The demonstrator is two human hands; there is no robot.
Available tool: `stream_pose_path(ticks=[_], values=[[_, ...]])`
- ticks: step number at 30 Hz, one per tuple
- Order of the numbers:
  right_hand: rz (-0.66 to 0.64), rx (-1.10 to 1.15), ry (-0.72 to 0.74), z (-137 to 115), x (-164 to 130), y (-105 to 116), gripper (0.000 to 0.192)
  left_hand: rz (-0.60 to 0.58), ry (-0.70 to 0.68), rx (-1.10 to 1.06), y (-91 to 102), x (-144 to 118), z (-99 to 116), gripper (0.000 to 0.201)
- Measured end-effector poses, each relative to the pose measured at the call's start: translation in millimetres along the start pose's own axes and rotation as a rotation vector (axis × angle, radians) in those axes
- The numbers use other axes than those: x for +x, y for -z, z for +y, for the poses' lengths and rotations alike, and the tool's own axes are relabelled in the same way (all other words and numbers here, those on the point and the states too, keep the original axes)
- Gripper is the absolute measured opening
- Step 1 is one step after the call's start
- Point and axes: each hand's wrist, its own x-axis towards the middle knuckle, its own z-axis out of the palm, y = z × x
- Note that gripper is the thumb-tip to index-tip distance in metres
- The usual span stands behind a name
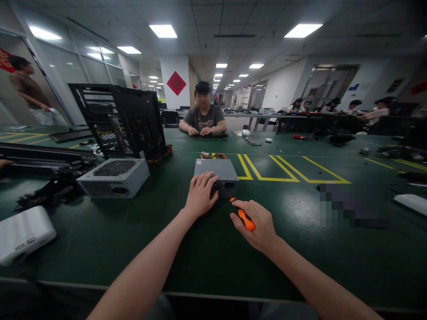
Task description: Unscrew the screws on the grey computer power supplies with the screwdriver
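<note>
- Left hand (201, 194) lies spread on the near end of the grey power supply unit (216, 172) on the green counter (100, 231).
- Right hand (256, 224) grips an orange screwdriver (244, 218), tip pointing at the unit's near face.

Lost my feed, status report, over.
Left hand steadies the power supply. Right hand grips orange screwdriver, tip at its near face. Nothing in between.

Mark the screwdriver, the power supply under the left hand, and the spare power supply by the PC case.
orange screwdriver (246, 219), head view, on the handle in the right hand.
grey power supply (215, 169), head view, on its top panel.
second power supply (115, 168), head view, on its fan grille.
</note>
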Motion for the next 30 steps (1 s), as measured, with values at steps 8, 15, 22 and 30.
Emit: stream_pose_path(ticks=[8, 15, 22, 30], values=[[-0.020, 0.013, 0.054, -2.7, 1.2, 0.7, 0.011, 0.004, 0.021, 0.004, -3.5, 2.2, 0.8, 0.038], [-0.002, -0.032, 0.023, 2.8, -0.4, -0.1, 0.020, 0.028, 0.035, 0.013, -4.0, 3.6, 4.5, 0.035], [-0.024, 0.006, 0.052, 0.5, -1.1, 0.2, 0.011, 0.017, -0.001, 0.028, -5.2, 4.2, 2.9, 0.035], [-0.031, -0.044, 0.026, -0.1, -0.5, 2.1, 0.019, 0.025, 0.004, 0.021, -6.1, 4.7, 1.7, 0.033]])
